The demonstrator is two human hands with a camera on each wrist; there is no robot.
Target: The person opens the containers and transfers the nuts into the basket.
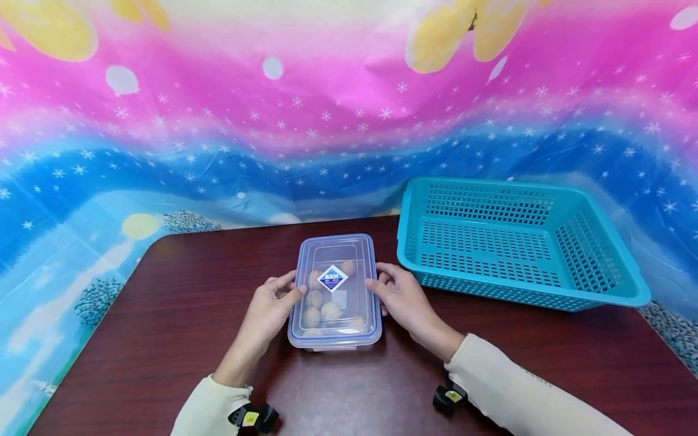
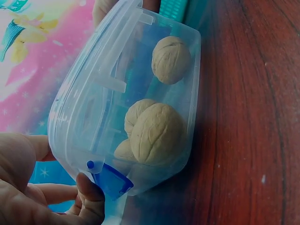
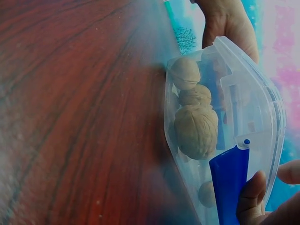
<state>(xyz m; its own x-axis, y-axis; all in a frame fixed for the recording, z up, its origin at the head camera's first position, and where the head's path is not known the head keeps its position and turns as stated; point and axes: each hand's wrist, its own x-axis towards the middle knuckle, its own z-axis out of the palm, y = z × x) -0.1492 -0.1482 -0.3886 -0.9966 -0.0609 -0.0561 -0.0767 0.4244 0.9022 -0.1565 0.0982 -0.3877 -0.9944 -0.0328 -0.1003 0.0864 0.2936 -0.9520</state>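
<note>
A clear plastic food container (image 1: 335, 248) with a blue-rimmed lid stands on the table, a diamond label (image 1: 332, 278) on its top. Several walnuts (image 2: 158, 133) lie inside, visible through the walls. At the container's left side, my left hand (image 1: 267, 309) holds the edge with thumb and fingers, right by a blue side latch (image 2: 112, 180) that hangs away from the lid. On the opposite side my right hand (image 1: 406, 300) grips the edge, its thumb over the lid rim. A fingertip there touches another blue latch (image 3: 229, 178), which is swung down.
A teal perforated plastic basket (image 1: 518, 290) stands to the right, close behind my right hand. The dark red wooden table (image 1: 180, 315) ends at the back against a colourful printed cloth (image 1: 327, 151). Both wrists wear black camera straps.
</note>
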